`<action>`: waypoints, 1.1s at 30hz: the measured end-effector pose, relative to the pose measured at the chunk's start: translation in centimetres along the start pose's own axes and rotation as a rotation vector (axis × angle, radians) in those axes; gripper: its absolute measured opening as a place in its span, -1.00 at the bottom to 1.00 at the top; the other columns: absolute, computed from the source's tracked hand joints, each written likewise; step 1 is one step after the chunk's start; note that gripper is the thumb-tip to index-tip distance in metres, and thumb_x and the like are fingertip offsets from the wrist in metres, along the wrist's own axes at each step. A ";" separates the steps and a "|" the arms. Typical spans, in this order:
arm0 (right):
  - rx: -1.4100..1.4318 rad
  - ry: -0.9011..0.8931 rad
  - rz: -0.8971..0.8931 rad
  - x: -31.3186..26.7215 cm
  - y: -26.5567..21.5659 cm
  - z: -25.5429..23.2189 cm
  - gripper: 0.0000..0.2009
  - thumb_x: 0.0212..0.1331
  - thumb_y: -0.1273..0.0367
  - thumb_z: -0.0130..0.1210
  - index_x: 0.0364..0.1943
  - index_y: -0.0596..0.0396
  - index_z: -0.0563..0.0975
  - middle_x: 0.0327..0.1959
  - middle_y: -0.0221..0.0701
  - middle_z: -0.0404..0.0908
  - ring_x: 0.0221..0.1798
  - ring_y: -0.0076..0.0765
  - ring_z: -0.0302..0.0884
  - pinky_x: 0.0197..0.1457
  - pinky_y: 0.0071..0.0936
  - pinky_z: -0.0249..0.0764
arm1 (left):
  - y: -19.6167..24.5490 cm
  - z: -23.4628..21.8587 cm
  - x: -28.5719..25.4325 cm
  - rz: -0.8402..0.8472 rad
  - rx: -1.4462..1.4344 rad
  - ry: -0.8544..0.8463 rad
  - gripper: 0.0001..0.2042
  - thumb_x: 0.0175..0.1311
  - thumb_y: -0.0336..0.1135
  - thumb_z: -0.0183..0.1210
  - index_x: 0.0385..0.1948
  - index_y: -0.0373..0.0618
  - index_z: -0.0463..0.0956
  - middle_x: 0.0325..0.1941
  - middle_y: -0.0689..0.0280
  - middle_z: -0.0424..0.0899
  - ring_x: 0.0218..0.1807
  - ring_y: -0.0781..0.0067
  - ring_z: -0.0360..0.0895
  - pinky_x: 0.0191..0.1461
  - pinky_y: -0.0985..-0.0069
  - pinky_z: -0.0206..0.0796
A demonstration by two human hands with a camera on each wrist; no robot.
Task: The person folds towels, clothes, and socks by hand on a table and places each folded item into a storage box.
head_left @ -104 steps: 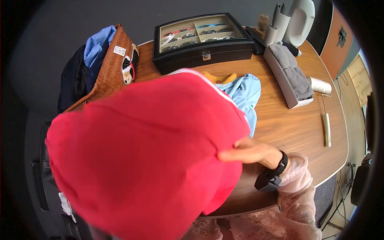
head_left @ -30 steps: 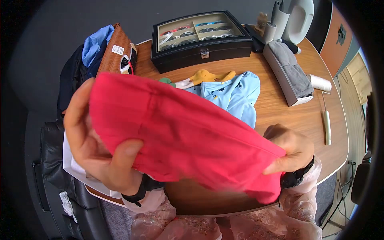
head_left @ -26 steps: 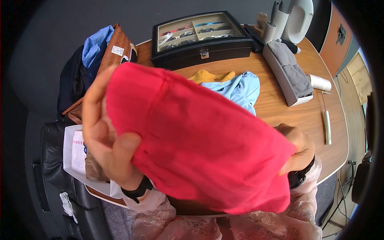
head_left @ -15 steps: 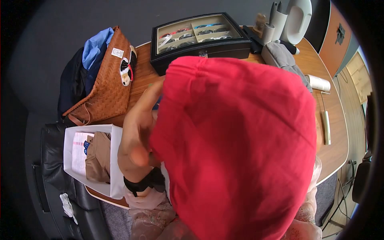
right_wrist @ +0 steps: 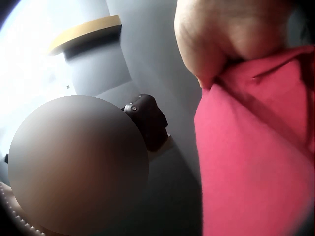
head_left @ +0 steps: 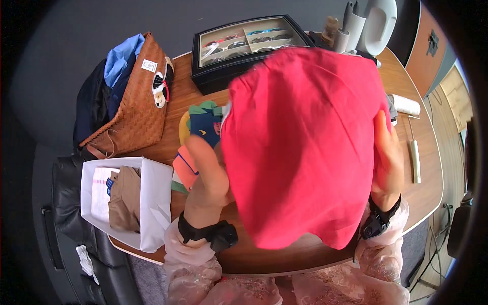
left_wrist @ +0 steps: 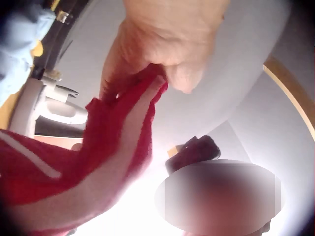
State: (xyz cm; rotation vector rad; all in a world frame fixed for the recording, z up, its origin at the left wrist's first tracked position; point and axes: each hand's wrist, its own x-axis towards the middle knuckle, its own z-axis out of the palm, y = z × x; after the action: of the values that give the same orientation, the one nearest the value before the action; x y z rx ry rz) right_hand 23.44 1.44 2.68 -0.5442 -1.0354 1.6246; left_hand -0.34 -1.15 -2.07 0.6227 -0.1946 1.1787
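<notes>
A red garment (head_left: 305, 147) with white stripes along its edge hangs spread between my two hands over the table (head_left: 284, 259). My left hand (head_left: 206, 175) is at its left side, thumb pointing up; in the left wrist view the fingers pinch the striped edge of the red cloth (left_wrist: 118, 132). On the other side my right hand (head_left: 389, 162) holds the garment's right edge, thumb along the front and the other fingers hidden behind it. Close by my left hand lie colourful folded pieces of cloth (head_left: 203, 127), green, navy and orange, partly covered by the red garment.
A white box (head_left: 156, 203) with folded clothes stands at the left, below a tilted wicker basket (head_left: 134, 124) of clothes. Behind is a black glasses case (head_left: 213, 76) with a clear lid. A lint roller (head_left: 406, 105) lies near the right table edge.
The red garment was turned and shaken about, held lengthwise at first, and now hangs broad side facing the camera. My left hand has moved right. The light blue garment is now hidden behind it.
</notes>
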 end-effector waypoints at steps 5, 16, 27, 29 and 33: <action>0.125 0.080 -0.068 0.6 -0.4 0.3 -0.62 0.29 0.23 -0.08 0.06 0.22 0.37 -0.08 -0.41 0.51 -0.11 -0.61 0.47 -0.03 -0.65 0.36 | 1.2 -1.7 -1.5 0.076 0.944 0.109 -0.26 -0.02 -0.14 0.32 0.18 -0.27 0.15 0.12 0.29 0.40 0.14 0.32 0.36 0.22 0.46 0.12; -0.147 0.109 -0.110 0.8 -0.9 0.5 -0.63 0.28 0.23 -0.07 -0.02 0.26 0.43 -0.13 -0.39 0.53 -0.13 -0.60 0.48 -0.06 -0.66 0.37 | 2.6 5.3 2.7 0.207 1.016 0.487 -0.30 -0.07 -0.59 0.23 0.20 -0.35 0.09 0.00 0.06 0.49 0.04 0.38 0.45 0.10 0.55 0.26; -0.500 -0.168 -0.102 0.8 -1.5 1.4 -0.55 -0.05 0.49 0.25 -0.02 0.34 0.40 -0.18 -0.28 0.56 -0.17 -0.49 0.53 -0.09 -0.58 0.45 | 3.2 4.3 2.1 0.512 1.181 0.622 -0.74 0.19 -0.58 0.05 -0.07 -0.36 0.39 -0.19 0.17 0.57 -0.21 0.59 0.54 -0.18 0.73 0.35; -0.598 -0.173 -0.169 1.1 -0.6 1.1 -0.63 -0.06 0.52 0.26 -0.11 0.35 0.47 -0.26 -0.29 0.60 -0.32 -0.50 0.57 -0.22 -0.62 0.51 | 3.8 4.4 1.9 0.509 1.181 0.589 -0.70 0.15 -0.62 0.07 -0.04 -0.37 0.38 -0.15 0.15 0.56 -0.17 0.55 0.54 -0.13 0.69 0.36; -0.505 -0.103 -0.073 1.0 -1.1 0.8 -0.73 -0.04 0.52 0.24 -0.21 0.35 0.53 -0.33 -0.30 0.63 -0.37 -0.54 0.57 -0.26 -0.64 0.50 | 4.2 5.2 1.4 0.438 1.277 0.375 -0.53 -0.03 -0.74 0.13 0.02 -0.41 0.32 -0.01 0.07 0.48 -0.01 0.40 0.49 0.05 0.54 0.34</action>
State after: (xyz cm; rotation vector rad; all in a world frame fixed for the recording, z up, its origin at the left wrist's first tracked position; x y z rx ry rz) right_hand 23.08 2.13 4.16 -0.7499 -1.5388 1.3344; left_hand -2.72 -1.85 4.28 1.4813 0.8577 1.7686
